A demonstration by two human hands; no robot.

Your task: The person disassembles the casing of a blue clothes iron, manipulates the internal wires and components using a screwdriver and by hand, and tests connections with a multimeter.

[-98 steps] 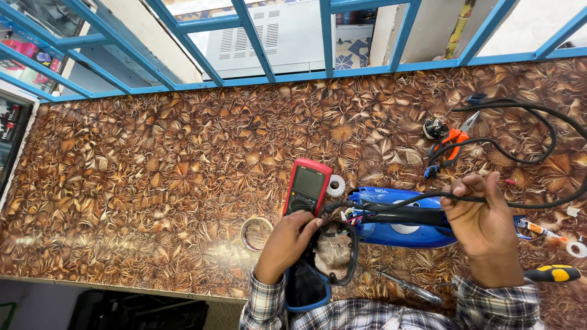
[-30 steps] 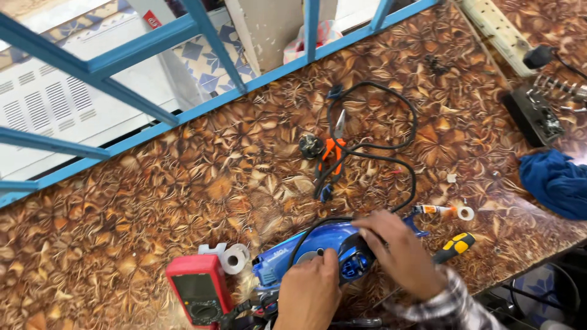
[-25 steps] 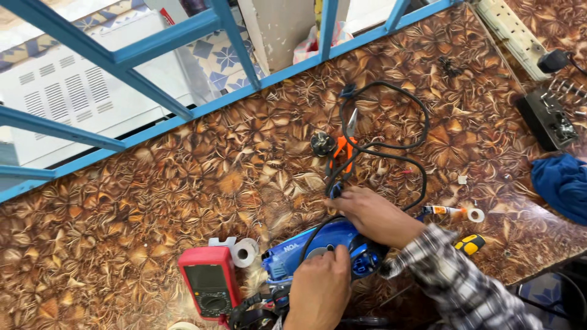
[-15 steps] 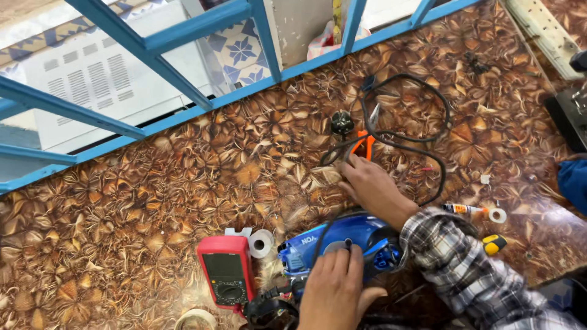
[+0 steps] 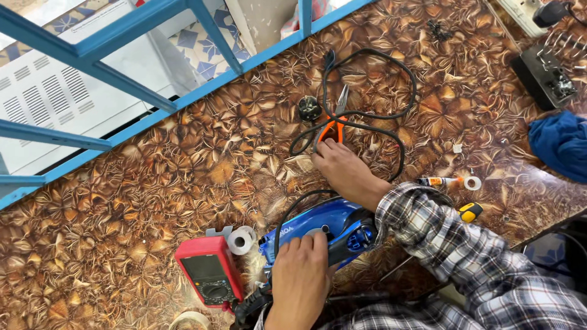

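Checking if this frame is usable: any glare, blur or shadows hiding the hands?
Head view: sharp, even daylight; mild sheen on the glossy tabletop; right hand at the orange pliers and left hand on the blue iron both clear.

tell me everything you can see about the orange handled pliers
The pliers lie flat on the brown patterned table, with slim grey metal jaws pointing away from the person and orange grips, apparently plastic, toward them. They sit among loops of black cord. The right hand reaches their handle ends, fingertips at or on the grips.
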